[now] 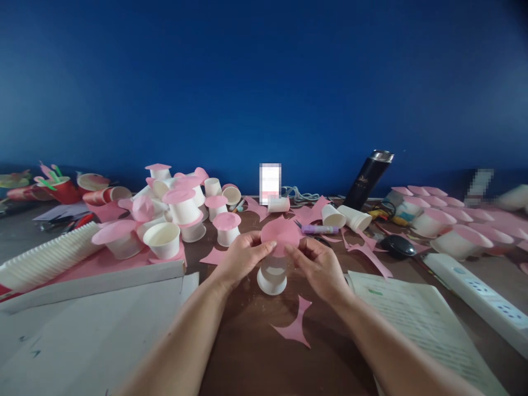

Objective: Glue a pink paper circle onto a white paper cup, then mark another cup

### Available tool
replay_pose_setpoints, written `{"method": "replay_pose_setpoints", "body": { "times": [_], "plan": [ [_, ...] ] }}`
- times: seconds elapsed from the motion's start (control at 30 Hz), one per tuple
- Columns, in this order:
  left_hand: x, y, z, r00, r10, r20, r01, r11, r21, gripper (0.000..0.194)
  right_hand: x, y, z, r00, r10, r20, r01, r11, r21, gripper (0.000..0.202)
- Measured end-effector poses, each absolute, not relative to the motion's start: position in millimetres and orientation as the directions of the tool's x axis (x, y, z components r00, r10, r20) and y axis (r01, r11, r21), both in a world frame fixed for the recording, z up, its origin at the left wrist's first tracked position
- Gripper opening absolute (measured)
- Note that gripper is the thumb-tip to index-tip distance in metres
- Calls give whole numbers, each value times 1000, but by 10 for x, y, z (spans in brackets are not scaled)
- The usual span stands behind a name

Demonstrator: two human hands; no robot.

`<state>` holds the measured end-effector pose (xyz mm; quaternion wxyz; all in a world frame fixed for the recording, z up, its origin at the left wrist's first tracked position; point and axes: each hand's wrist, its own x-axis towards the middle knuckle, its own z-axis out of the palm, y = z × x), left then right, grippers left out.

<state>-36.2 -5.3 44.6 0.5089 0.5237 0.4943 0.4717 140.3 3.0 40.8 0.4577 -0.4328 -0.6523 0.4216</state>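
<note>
A round pink paper piece [281, 234] lies over the top of an upside-down white paper cup [272, 280] in the middle of the table. My left hand [247, 253] grips the left edge of the paper, its thumb on top. At the right edge, my right hand [319, 267] pinches the same paper between thumb and fingers. The paper hides the cup's upper end, so I cannot tell whether the two are stuck together. A pink paper scrap [297, 325] with curved cut edges lies just in front of the cup.
Pink-topped cups [181, 204] crowd the left, beside a long cup stack [53, 256] and a cardboard box [94, 330]. To the right are a black flask [365, 179], a mouse [398, 246], a power strip [482, 291], printed paper [412, 319] and more pink-topped cups [462, 242].
</note>
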Motion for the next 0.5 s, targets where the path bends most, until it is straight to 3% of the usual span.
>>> {"method": "replay_pose_setpoints", "body": {
  "times": [0.5],
  "plan": [
    [-365,-41,431,122,992,21,-27,-18,999,30,1409,23,364,-195,933,302,311,351,-883,34]
  ]
}}
